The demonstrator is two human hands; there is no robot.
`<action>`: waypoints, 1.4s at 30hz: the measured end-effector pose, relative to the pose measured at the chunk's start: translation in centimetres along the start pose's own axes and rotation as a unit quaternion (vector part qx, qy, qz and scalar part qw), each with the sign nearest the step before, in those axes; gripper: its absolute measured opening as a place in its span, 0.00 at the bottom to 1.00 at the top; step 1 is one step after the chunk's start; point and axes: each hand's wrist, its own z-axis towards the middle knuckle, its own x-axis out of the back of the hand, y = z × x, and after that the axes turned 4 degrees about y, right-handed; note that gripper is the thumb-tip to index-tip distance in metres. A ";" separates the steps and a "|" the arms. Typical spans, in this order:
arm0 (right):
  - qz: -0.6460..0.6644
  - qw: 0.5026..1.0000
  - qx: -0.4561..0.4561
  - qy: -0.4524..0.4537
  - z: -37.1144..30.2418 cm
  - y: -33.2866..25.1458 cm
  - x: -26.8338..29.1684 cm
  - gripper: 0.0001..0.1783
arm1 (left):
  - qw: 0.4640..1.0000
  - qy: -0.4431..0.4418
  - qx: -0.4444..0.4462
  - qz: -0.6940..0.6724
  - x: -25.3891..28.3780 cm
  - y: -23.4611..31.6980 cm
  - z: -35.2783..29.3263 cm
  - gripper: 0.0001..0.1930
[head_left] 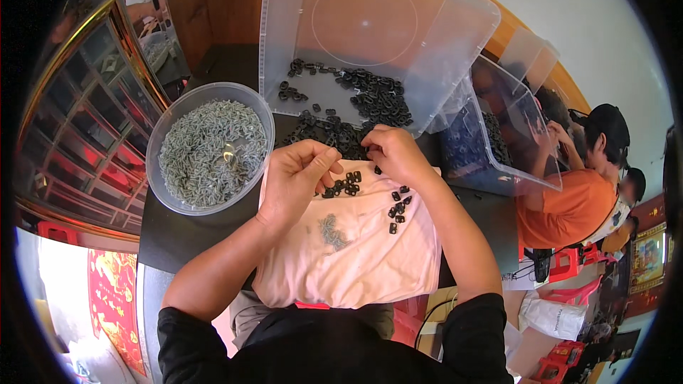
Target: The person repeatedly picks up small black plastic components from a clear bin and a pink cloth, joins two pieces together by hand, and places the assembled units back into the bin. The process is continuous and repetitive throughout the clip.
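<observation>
A pale pink cloth lies in front of me, draped over the near table edge. My left hand is above its upper left part, thumb and forefinger pinched together; whatever is between them is too small to tell. My right hand is closed, fingertips down beside the heap of small black plastic parts; its grip is hidden. One group of black parts lies on the cloth beside my left fingers, another group below my right wrist. Between my forearms rests a small pile of grey screws.
Left on the dark table stands a round clear tub full of screws. A large clear bin lies tipped toward me with black parts inside. To the right are another clear bin and a person in an orange shirt.
</observation>
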 end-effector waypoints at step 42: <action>0.169 0.981 -0.083 0.037 -6.6 -0.6 5.6 0.05 | 0.992 -0.110 0.054 0.003 -1.7 -0.6 -1.4 0.04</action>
